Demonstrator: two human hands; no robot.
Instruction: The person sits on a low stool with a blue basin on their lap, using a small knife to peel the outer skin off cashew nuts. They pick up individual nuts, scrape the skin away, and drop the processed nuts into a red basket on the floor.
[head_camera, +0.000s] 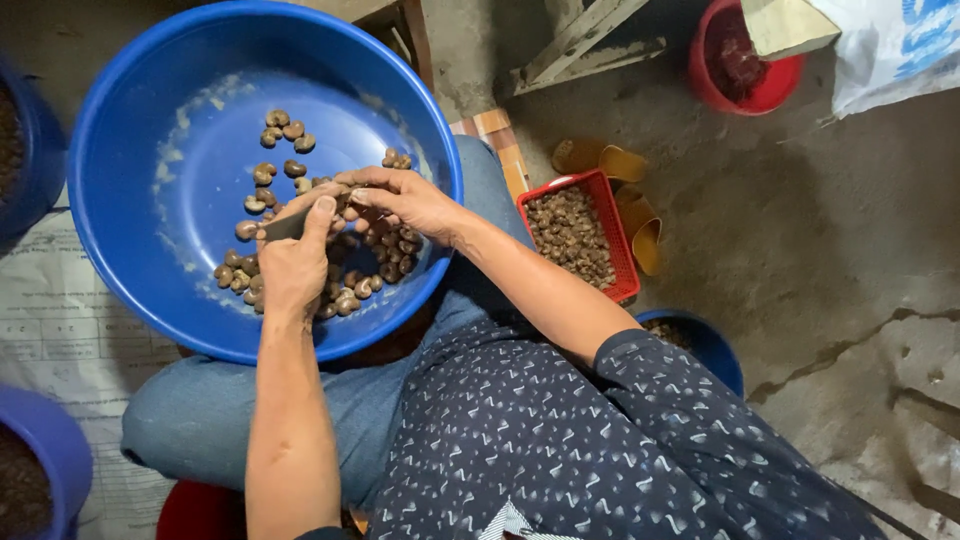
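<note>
A: Big blue basin (150, 120) on the lap, cashew kernels (345, 285) loose inside?

B: Yep. Left hand (290, 265) clamps a small dark blade (285, 227); right hand (405, 200) pinches one nut (345, 192) btwn thumb & fingers. Probably light, hard, brittle, so grip its sides.
</note>
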